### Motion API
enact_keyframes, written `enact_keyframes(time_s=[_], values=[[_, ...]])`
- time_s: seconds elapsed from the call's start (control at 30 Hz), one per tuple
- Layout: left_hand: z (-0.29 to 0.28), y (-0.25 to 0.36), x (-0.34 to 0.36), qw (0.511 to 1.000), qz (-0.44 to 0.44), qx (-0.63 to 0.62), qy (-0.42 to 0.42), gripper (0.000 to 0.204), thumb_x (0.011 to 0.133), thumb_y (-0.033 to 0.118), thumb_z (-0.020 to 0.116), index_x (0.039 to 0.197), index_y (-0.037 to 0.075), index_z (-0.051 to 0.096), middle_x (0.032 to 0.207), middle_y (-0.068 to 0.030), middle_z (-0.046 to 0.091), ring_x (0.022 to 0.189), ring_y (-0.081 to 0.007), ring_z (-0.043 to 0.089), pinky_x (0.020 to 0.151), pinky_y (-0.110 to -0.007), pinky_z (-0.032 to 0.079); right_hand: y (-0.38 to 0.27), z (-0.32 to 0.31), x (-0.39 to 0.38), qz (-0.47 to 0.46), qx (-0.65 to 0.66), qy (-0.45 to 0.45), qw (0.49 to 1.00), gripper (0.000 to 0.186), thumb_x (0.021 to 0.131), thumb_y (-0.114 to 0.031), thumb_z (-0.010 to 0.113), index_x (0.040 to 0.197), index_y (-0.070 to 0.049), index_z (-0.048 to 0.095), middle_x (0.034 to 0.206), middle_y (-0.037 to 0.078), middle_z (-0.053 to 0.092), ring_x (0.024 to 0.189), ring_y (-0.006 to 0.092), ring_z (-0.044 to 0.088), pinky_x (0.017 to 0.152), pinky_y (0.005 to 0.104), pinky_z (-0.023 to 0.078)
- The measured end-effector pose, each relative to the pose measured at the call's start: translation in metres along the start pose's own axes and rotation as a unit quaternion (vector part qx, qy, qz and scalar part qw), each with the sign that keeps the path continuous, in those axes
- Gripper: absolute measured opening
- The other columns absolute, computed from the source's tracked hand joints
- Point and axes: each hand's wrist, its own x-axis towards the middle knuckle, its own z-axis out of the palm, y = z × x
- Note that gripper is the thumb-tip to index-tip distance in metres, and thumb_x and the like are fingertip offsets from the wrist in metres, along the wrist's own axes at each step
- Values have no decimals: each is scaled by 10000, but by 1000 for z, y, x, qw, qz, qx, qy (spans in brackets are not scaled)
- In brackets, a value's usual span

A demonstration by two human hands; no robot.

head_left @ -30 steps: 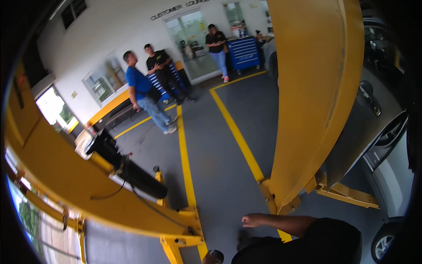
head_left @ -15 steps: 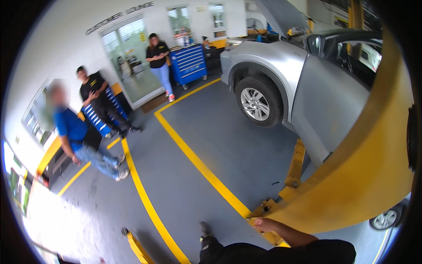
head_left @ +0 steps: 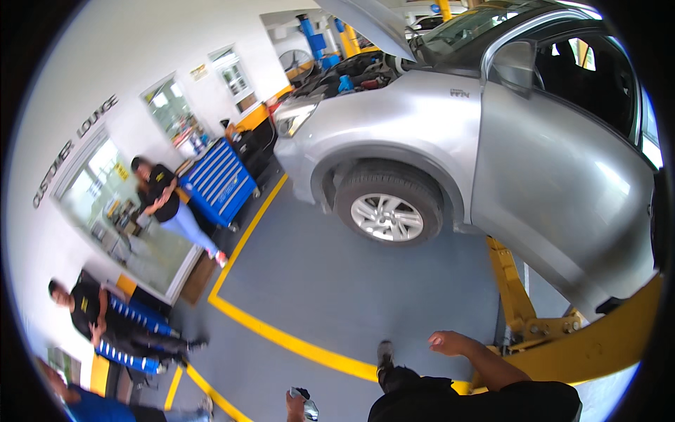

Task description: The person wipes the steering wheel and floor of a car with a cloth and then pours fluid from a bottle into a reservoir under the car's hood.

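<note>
At the bottom edge my left hand (head_left: 294, 406) is closed on a small shiny silvery thing with a dark top (head_left: 308, 404); its kind is not clear. My right hand (head_left: 450, 343) hangs in front of me with its fingers loosely curled in, and nothing shows in it. The nearest thing to that hand is a yellow lift arm (head_left: 517, 288). Beyond it stands a silver car (head_left: 422, 112) with its hood (head_left: 369, 24) raised and its front door (head_left: 555, 211) on my right. The front wheel (head_left: 388, 214) is ahead of me.
A yellow lift post (head_left: 598, 352) curves along the lower right. Yellow lines (head_left: 281, 339) mark the grey floor. A blue tool cabinet (head_left: 221, 183) stands by the wall, with a person (head_left: 165, 193) beside it. Another person (head_left: 91, 309) leans on a second cabinet; a third is at lower left.
My view has turned right and come closer to the car. My right hand has moved away from the yellow post and lift arm. My left hand has come into view with the silvery thing.
</note>
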Motion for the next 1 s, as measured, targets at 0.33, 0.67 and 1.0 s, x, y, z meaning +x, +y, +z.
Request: enact_keyframes(time_s=[0.33,0.67,1.0], values=[[403,429,308,887,284,147,-332,401,858,21,637,1251,19,559,1146,-58,626,1054,-131,577,882,-269,467,-155,-342,326,-23,42,244,969,344,953,-236,610,1244,-52,590,1086,135,678,1027,275,649,895,387,513],[712,824,493,485,774,211,-348,536,860,137,702,1359,75,516,1296,-198,589,1175,-380,579,1004,-404,456,-236,-653,537,-34,-138,570,809,449,863,-174,710,1263,-41,553,1119,164,650,1049,297,645,896,387,516],[926,880,573,287,673,336,-594,439,807,58,721,1231,89,610,1176,-175,609,1121,-361,587,966,-396,476,-170,-815,653,187,-99,380,901,651,813,-260,769,1361,-52,486,1254,193,610,1102,309,614,932,371,490]])
